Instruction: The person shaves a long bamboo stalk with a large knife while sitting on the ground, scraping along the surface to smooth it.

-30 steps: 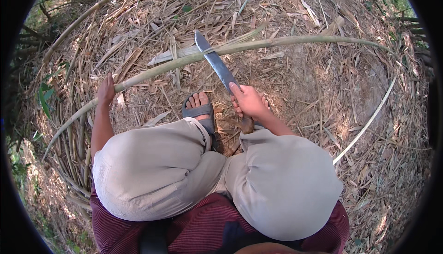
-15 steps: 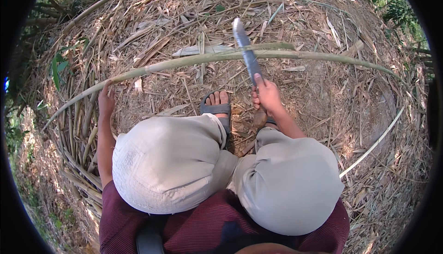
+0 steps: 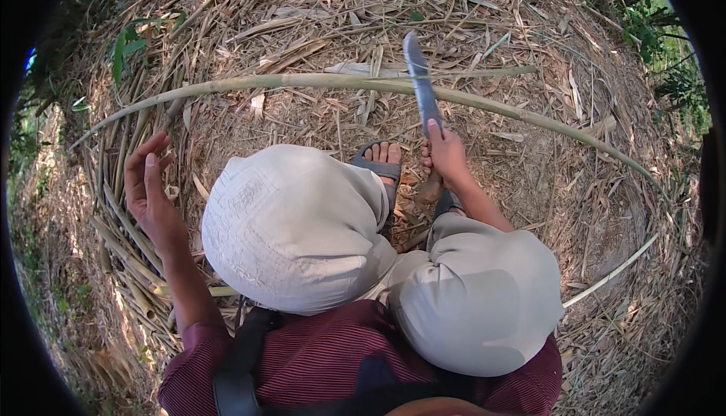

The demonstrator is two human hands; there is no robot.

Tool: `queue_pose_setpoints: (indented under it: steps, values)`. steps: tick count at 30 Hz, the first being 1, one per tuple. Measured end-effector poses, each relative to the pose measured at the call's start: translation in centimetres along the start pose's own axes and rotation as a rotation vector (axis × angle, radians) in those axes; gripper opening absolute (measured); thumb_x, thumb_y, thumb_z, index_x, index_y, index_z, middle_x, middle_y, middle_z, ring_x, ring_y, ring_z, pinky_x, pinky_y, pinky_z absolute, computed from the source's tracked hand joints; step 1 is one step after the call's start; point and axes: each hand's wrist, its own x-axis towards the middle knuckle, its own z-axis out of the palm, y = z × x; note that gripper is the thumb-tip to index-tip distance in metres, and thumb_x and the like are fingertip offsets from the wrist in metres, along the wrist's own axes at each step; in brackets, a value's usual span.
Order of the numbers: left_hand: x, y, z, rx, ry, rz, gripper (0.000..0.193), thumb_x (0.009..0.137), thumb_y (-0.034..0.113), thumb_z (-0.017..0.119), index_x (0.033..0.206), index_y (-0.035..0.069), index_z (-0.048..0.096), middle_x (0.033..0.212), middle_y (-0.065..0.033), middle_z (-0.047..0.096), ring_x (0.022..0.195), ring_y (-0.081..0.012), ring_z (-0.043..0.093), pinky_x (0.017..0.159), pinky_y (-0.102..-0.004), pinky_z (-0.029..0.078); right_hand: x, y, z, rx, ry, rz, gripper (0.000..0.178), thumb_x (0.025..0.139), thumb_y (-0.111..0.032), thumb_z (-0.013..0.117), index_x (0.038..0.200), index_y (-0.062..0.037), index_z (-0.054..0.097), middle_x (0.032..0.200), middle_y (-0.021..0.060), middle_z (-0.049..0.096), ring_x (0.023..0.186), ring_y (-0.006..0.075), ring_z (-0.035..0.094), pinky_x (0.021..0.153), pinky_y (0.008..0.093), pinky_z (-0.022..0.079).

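Observation:
A long greenish bamboo pole (image 3: 302, 81) stretches across in front of my feet, bowed by the lens. A thin split strip (image 3: 491, 73) peels away from it toward the right. My right hand (image 3: 448, 153) grips the wooden handle of a machete (image 3: 421, 83), its dark blade pointing away from me. The blade crosses over the pole beside the strip; whether it touches either one I cannot tell. On the left, my left hand (image 3: 155, 193) is raised off the pole, palm partly up, with bent fingers apart and nothing in them.
Several cut bamboo poles (image 3: 125, 253) lie piled at my left. A pale split strip (image 3: 612, 271) rests on the ground at the right. Dry leaves and shavings (image 3: 529, 181) cover the soil around my sandalled feet (image 3: 380, 160). Green plants (image 3: 665, 60) stand at the far right.
My left hand has come off the pole and drawn back toward me, its fingers spreading. The pole sits differently in view, its right part lower. My right hand still grips the machete.

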Motion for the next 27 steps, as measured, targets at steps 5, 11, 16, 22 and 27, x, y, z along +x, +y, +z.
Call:
queue_pose_setpoints:
  steps: [5,11,16,22,27]
  values:
    - [-2.1,6.4,1.0,-0.338,-0.095,0.275,0.029,0.105,0.02,0.041,0.122,0.0,0.053,0.125,-0.0254,0.061,0.119,-0.0333,0.06,0.098,-0.0442,0.047,0.7,-0.4,7.1,-0.318,-0.456,-0.068,0.045,0.104,-0.041,0.051,0.079,-0.0037,0.056,0.06,0.0014,0.053,0.042,0.0125,0.049,0.041,0.0285,0.043]
    - [-6.1,6.8,3.1,-0.404,0.004,0.117,0.032,0.104,0.027,0.04,0.12,0.001,0.048,0.121,-0.0234,0.059,0.111,-0.0313,0.058,0.099,-0.046,0.044,1.8,0.2,3.4,0.049,0.039,-0.085,0.046,0.105,-0.043,0.05,0.082,-0.0026,0.053,0.06,0.0027,0.052,0.042,0.0113,0.049,0.038,0.0289,0.041]
    - [-7.2,7.7,3.4,-0.235,-0.037,0.314,0.024,0.101,0.023,0.041,0.111,0.002,0.046,0.111,-0.0224,0.059,0.106,-0.0277,0.058,0.099,-0.0467,0.044,2.8,-1.5,11.0,0.005,-0.269,0.057,0.047,0.106,-0.042,0.047,0.084,-0.0007,0.053,0.063,0.005,0.053,0.047,0.0136,0.053,0.043,0.0322,0.045]
    - [-7.2,7.9,3.7,-0.238,0.067,0.181,0.02,0.1,0.02,0.041,0.11,0.003,0.046,0.111,-0.0208,0.059,0.106,-0.026,0.056,0.101,-0.0454,0.042,4.0,2.3,14.3,-0.924,-0.698,-0.777,0.053,0.1,-0.043,0.051,0.081,0.0044,0.067,0.075,0.028,0.065,0.073,0.0463,0.064,0.073,0.0519,0.05]
    - [-7.5,7.4,4.4,-0.413,0.111,0.16,0.023,0.104,0.02,0.036,0.114,0.004,0.05,0.11,-0.0195,0.058,0.107,-0.0258,0.057,0.098,-0.0419,0.046,1.0,0.7,7.1,-0.914,-0.482,-0.537,0.049,0.097,-0.041,0.056,0.081,0.0038,0.067,0.077,0.0285,0.064,0.074,0.0471,0.063,0.069,0.0502,0.05]
